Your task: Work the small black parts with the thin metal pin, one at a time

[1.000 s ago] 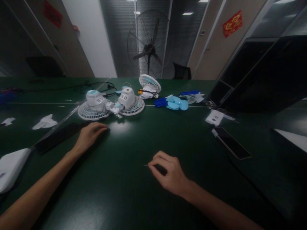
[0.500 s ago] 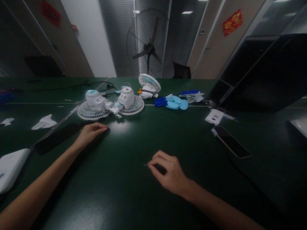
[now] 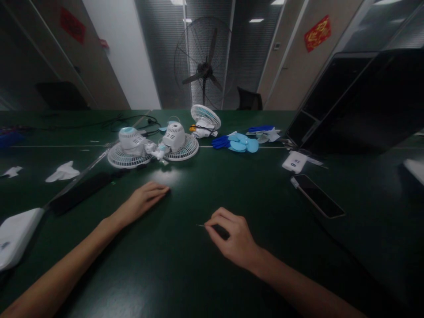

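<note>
My right hand (image 3: 232,236) is over the near middle of the dark green table (image 3: 159,265). Its thumb and index finger pinch a thin, short, needle-like piece (image 3: 200,225), whose tip points left. Farther to the left, my left hand (image 3: 149,197) is low over the table with its fingers pressed together. Whatever its fingertips may hold is too small and dim to make out. Beyond it lie two white fan heads, the left one (image 3: 130,148) and the right one (image 3: 175,141), both with their grilles down.
Another small fan (image 3: 205,121) stands farther back. Beside it lie light blue fan blades (image 3: 244,142) and blue gloves (image 3: 221,141). A phone (image 3: 318,195) and a white box (image 3: 294,162) are at right. On the left are a black strip (image 3: 81,193), crumpled tissue (image 3: 62,171) and a white case (image 3: 20,238).
My left hand has moved right and nearer, away from the fan heads. My right hand has stayed almost in place, still pinching the needle-like piece. The view has tilted slightly.
</note>
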